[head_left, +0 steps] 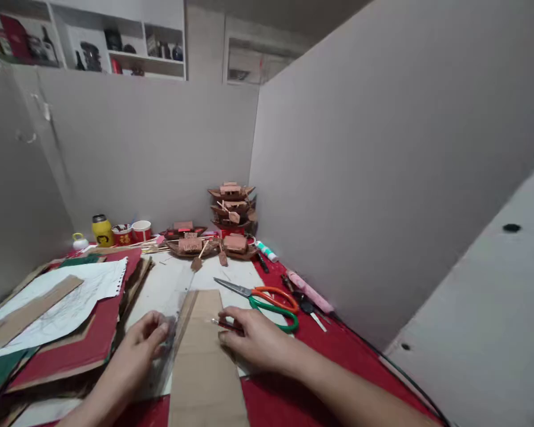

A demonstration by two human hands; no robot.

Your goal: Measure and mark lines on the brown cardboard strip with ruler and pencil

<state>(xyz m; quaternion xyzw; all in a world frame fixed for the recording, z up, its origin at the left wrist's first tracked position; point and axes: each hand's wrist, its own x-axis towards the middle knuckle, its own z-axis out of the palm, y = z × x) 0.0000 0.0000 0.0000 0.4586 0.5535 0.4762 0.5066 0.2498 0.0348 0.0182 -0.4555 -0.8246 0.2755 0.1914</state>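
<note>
A long strip of brown cardboard [207,367] lies on the white work surface in front of me. My right hand [253,338] rests over its right edge, fingers closed around a slim dark pen [226,324] with a shiny end pointing left. My left hand [145,341] is at the strip's left side, fingers curled and thumb near the index finger. A greyish, blurred patch lies beside its fingertips, and what they hold, if anything, I cannot make out. Large scissors [258,296], with one orange and one green handle, lie just beyond my right hand.
At left is a stack of red and green board [102,332] topped by white paper [102,284] and a cardboard piece [33,311]. Several brown model boats [231,207] stand at the back, near a yellow bottle [101,230] and paper cups [141,231]. A grey panel [360,178] borders the right.
</note>
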